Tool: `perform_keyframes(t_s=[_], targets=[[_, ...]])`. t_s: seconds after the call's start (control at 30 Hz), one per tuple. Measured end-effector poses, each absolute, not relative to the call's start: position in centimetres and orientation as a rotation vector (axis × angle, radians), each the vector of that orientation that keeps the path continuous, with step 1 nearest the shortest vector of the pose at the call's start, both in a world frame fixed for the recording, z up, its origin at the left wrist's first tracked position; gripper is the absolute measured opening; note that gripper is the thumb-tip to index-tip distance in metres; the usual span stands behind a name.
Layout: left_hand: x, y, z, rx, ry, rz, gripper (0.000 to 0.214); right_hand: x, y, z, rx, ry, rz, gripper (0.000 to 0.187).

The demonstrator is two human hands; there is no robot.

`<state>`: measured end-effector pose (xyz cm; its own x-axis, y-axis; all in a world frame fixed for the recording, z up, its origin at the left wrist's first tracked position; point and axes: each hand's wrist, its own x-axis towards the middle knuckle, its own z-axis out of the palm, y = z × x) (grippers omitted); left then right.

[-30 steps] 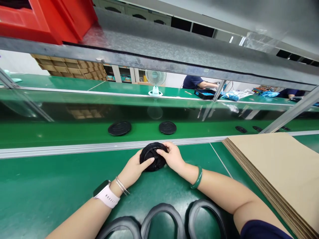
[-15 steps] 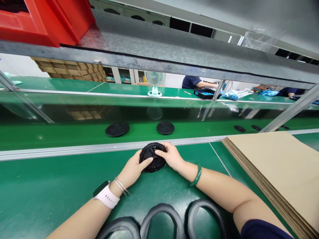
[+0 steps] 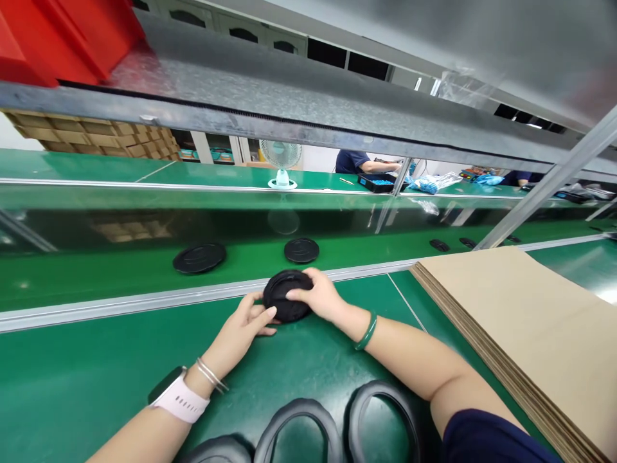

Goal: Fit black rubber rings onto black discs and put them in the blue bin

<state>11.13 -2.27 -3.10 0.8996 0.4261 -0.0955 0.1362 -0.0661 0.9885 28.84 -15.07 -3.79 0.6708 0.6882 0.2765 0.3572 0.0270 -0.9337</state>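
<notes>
A round black plastic part (image 3: 285, 301) lies on the green bench just before the metal rail. My right hand (image 3: 318, 297) is wrapped over its right side and top. My left hand (image 3: 241, 328) sits at its left edge, fingers partly curled, fingertips touching the rim. A pale watch and thin bangles are on my left wrist, a green bangle on the right. Several black rubber rings (image 3: 296, 427) lie in a row near me.
Beyond the metal rail (image 3: 120, 307) a green conveyor belt carries two black discs (image 3: 199, 257) (image 3: 301, 250) and smaller ones further right. A stack of cardboard sheets (image 3: 520, 321) fills the right side. A small fan (image 3: 280, 161), red bins above, and other people at a far bench.
The view has swung to the right. My left hand has slipped off the top of the black part to its left rim, while my right hand now covers more of it.
</notes>
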Motion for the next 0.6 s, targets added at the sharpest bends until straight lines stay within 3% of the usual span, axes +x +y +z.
perform_keyframes(t_s=[0.17, 0.27, 0.33, 0.53, 0.6], targets=[[11.1, -2.2, -3.2, 1.639, 0.339, 0.192, 0.048, 38.9, -18.9, -2.6, -2.054, -0.798, -0.511, 0.032], [11.7, -2.2, -3.5, 1.625, 0.265, 0.163, 0.037, 42.2, -20.3, -3.1, -2.521, -0.935, -0.448, 0.044], [11.8, -2.8, -3.3, 1.585, 0.263, 0.181, 0.038, 41.6, -20.3, -4.0, -2.58, -1.091, -0.357, 0.048], [12.0, -4.4, -2.6, 1.503, 0.402, 0.212, 0.047, 36.5, -16.0, -9.3, -1.918, -1.717, -0.037, 0.064], [12.7, -3.1, -3.4, 1.504, 0.34, 0.248, 0.042, 33.3, -10.3, -12.1, -1.839, -1.606, -0.135, 0.085]])
